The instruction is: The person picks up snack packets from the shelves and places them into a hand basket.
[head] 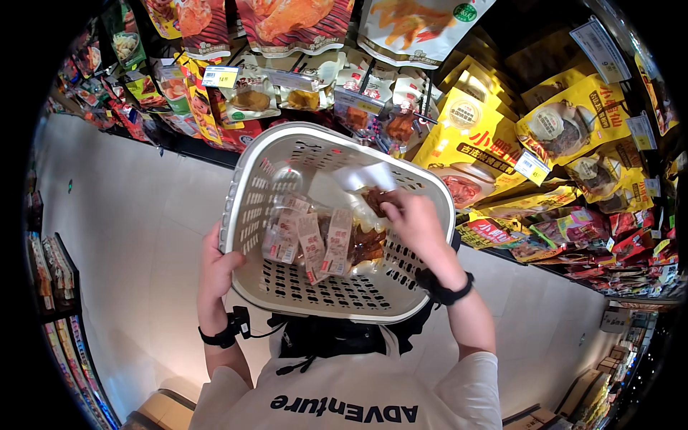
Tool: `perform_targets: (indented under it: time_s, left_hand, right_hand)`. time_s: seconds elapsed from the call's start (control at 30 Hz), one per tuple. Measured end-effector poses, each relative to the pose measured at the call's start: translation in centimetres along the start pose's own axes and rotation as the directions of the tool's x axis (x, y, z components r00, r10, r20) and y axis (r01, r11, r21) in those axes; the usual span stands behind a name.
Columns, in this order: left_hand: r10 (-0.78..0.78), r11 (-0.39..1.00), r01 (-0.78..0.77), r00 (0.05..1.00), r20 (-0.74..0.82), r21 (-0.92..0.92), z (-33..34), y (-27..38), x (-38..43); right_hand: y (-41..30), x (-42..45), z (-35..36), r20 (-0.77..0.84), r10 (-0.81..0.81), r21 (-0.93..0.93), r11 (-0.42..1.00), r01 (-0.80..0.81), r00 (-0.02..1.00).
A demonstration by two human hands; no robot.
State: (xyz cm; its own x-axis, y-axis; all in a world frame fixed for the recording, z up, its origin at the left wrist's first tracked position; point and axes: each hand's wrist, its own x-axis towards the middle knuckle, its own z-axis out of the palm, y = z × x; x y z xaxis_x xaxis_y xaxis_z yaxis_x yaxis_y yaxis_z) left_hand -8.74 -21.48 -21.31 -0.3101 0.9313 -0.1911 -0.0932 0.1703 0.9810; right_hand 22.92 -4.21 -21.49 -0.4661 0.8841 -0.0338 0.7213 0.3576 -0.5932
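A light grey plastic basket (333, 313) with slotted walls is before me. My left hand (220, 263) grips its left rim, thumb over the edge. Inside the basket, my right hand (411, 215) holds a clear packet of dark brown food (373, 200) by its right end; a blurred, shiny part of the packet extends to the left. Below it in the basket lie several clear packets with pale printed labels (338, 242), side by side, and another packet of brown food (368, 246) at their right. The fingertips of my right hand are partly hidden.
Hanging food pouches (295, 24) line the rack beyond the basket, with yellow pouches (473, 145) at the right. Price tags (221, 76) stick out from the rack. Pale floor tiles (161, 215) show at the left, and another stocked shelf (70, 301) stands at the far left.
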Motion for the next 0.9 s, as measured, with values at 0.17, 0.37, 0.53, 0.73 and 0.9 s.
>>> perform_targets:
  time_s: [0.17, 0.37, 0.53, 0.73, 0.9]
  left_hand:
    - [-0.034, 0.999, 0.032, 0.998, -0.059, -0.031, -1.8, -0.5, -0.2]
    - [-0.022, 0.999, 0.021, 0.999, -0.039, -0.029, -1.5, -0.7, 0.7]
    - [-0.006, 1.000, 0.007, 0.999, -0.053, 0.010, -0.7, -0.1, 0.7]
    - [-0.006, 0.999, 0.008, 0.998, -0.070, 0.032, -1.2, -0.3, 0.3]
    - [-0.005, 0.998, 0.010, 0.997, -0.076, 0.065, -1.5, -0.5, 0.3]
  right_hand:
    - [-0.5, -3.1, -5.8, 0.116, 0.115, 0.743, 0.649, -0.163, 0.987]
    - [-0.8, -5.2, -7.0, 0.068, 0.127, 0.835, 0.535, -0.126, 0.990]
    - [-0.8, -5.6, -6.7, -0.085, 0.206, 0.911, 0.411, -0.007, 0.975]
    - [-0.3, -6.1, -6.6, -0.097, 0.257, 0.938, 0.346, 0.002, 0.961]
    - [-0.4, -6.1, -7.1, -0.056, 0.225, 0.961, 0.275, -0.008, 0.973]
